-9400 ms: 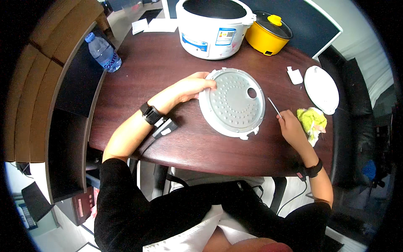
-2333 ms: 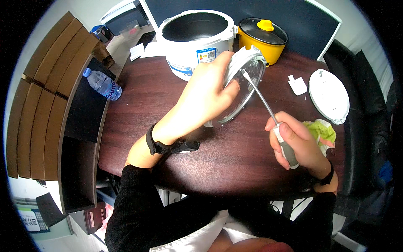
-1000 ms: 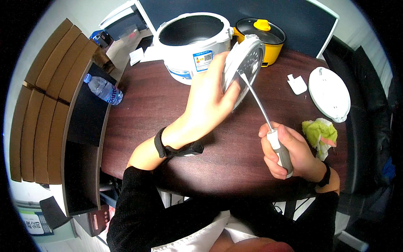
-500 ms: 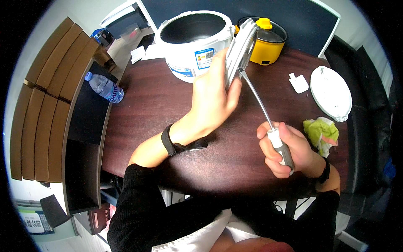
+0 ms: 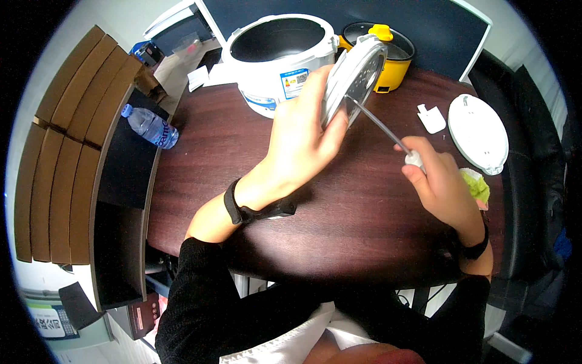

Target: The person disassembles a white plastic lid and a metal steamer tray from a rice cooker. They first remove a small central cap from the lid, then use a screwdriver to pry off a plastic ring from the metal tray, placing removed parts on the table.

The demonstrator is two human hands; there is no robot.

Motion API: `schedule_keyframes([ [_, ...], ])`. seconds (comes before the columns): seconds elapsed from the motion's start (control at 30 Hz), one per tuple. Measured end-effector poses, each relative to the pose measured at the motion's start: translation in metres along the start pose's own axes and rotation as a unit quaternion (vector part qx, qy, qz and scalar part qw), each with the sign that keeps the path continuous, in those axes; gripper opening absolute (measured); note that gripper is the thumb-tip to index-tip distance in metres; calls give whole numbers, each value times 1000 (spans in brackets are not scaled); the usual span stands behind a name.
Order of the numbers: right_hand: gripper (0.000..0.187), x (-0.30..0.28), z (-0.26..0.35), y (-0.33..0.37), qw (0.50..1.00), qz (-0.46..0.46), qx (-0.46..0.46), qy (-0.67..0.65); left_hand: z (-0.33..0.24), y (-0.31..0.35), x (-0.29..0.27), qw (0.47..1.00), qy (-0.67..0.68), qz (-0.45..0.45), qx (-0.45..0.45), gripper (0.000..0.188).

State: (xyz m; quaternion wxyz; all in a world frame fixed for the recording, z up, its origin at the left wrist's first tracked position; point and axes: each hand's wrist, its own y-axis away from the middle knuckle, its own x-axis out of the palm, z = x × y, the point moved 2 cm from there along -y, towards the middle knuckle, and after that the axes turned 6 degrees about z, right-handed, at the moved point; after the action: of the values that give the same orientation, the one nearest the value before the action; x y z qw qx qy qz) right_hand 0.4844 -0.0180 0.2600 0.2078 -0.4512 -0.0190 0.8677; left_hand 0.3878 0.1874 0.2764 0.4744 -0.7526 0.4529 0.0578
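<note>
My left hand (image 5: 300, 133) grips a rice cooker lid (image 5: 357, 76) by its edge and holds it up, tilted, above the table. The lid's metal inner side faces right. In my right hand (image 5: 439, 182) is a screwdriver (image 5: 382, 126), its pale handle mostly covered by my fingers. Its metal shaft slants up to the left, and the tip meets the lid's inner side near my left thumb. Behind my left hand stands the white rice cooker body (image 5: 260, 76), uncovered, with its dark inside showing.
A yellow pot (image 5: 395, 73) stands behind the lid. At right lie a small white plastic piece (image 5: 431, 119), an oval white cover (image 5: 479, 134) and a green-white cloth (image 5: 478, 187), partly behind my right hand. A water bottle (image 5: 151, 126) and stacked cardboard boxes (image 5: 60, 151) are at left.
The lid has turned so more of its metal inner side shows. My right hand has moved up and right with the screwdriver, whose shaft now slants more, and covers part of the cloth.
</note>
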Motion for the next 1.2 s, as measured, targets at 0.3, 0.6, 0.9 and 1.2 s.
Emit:
schedule_keyframes([
  [0.3,44,26,16,10,680,225,77,-693,0,2,3,994,-63,-65,65,49],
  [0.6,41,28,15,11,788,227,62,-569,-3,7,5,983,-115,-106,100,51],
  [0.9,27,-1,3,4,994,-31,-5,102,0,4,3,998,-48,-27,28,51],
  [1.2,40,25,12,8,765,213,76,-603,-2,4,2,996,-28,-73,36,49],
])
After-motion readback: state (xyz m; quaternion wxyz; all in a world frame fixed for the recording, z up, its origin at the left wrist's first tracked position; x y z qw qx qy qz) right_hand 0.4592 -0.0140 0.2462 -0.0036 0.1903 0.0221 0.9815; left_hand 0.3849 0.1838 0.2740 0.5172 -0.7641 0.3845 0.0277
